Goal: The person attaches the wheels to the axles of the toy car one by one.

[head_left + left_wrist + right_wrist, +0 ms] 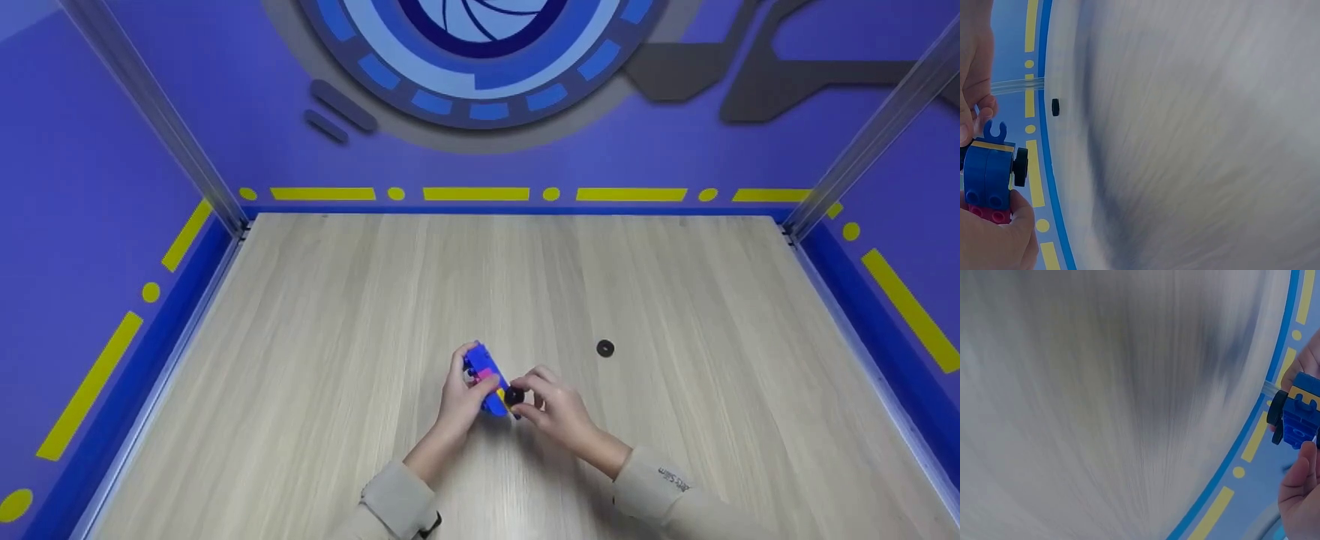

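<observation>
A small toy car of building blocks (480, 360), blue with pink and yellow parts, is tilted above the table, held between the thumb and fingers of my left hand (459, 397). My right hand (559, 409) pinches a black wheel (514, 396) at the car's near right side. In the left wrist view a blue clip (995, 133) sticks up from one end, and another black wheel (1021, 167) sits on the side. Two dark wheels line one side of the car (1300, 422) in the right wrist view; its other side is partly cut off.
One loose black wheel (605, 348) lies flat on the wooden table (337, 315), right of and beyond my hands. Blue-purple walls (202, 150) with yellow markings enclose the table at the back and both sides, with metal posts (855, 142) at the corners.
</observation>
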`<state>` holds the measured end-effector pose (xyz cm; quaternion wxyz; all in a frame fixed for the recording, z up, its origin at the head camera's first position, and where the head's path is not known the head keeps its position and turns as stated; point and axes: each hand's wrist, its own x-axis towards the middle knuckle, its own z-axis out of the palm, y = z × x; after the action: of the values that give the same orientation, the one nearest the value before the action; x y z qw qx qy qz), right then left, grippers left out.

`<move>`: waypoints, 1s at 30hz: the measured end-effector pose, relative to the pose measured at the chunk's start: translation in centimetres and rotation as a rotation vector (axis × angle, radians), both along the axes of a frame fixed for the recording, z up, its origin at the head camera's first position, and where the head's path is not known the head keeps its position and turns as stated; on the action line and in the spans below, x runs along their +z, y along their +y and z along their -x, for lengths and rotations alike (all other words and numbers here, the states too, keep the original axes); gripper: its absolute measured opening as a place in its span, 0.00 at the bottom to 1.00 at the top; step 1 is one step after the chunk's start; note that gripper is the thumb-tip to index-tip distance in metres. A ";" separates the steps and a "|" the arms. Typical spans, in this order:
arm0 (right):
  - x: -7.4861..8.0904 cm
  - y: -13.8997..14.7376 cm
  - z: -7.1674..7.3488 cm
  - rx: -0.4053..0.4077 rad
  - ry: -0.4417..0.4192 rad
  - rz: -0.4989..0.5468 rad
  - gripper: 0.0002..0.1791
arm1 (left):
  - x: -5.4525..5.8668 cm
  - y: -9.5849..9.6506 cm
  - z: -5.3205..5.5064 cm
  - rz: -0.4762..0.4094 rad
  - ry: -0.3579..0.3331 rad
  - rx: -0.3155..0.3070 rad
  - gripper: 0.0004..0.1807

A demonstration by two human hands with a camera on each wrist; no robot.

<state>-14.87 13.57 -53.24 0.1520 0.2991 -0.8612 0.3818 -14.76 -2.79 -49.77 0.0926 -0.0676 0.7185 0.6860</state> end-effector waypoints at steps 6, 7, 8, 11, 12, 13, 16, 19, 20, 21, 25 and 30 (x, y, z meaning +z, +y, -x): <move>0.1 -0.1 -0.2 -0.012 -0.006 0.004 0.15 | -0.6 0.1 0.2 -0.011 -0.014 0.003 0.30; 0.0 -0.1 -0.2 -0.011 0.002 0.012 0.15 | -1.1 0.1 0.4 -0.020 -0.014 -0.001 0.31; -0.1 -0.2 -0.2 -0.012 0.011 0.018 0.15 | -1.5 0.1 0.6 -0.029 -0.012 -0.005 0.31; -0.3 -0.2 -0.2 -0.018 0.039 0.032 0.15 | -3.0 0.0 1.0 -0.051 -0.003 -0.013 0.32; -0.3 -0.3 -0.3 -0.019 0.048 0.033 0.15 | -3.3 0.0 1.1 -0.057 0.001 -0.014 0.32; -0.3 -0.3 -0.3 -0.023 0.051 0.026 0.15 | -3.4 0.0 1.1 -0.054 0.006 -0.011 0.32; -0.4 -0.4 -0.4 -0.033 0.074 0.004 0.15 | -3.4 0.1 1.1 -0.039 0.016 -0.003 0.31; -0.5 -0.4 -0.4 -0.038 0.110 -0.007 0.15 | -3.5 0.2 1.1 -0.028 0.020 0.003 0.31; -0.6 -0.4 -0.4 -0.039 0.121 -0.007 0.15 | -3.5 0.2 1.1 -0.024 0.020 0.003 0.31; -0.6 -0.5 -0.4 -0.042 0.130 -0.006 0.15 | -3.4 0.2 1.1 -0.021 0.020 0.003 0.31; -0.7 -0.6 -0.5 -0.047 0.149 0.000 0.15 | -3.4 0.1 1.1 -0.021 0.016 -0.003 0.31; -0.6 -0.9 -0.7 -0.066 0.128 0.021 0.15 | -3.3 0.0 1.0 -0.033 0.018 -0.008 0.31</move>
<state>-14.16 12.66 -53.88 0.2224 0.2930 -0.8550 0.3656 -15.80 -2.79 -53.06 0.0900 -0.0571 0.7080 0.6981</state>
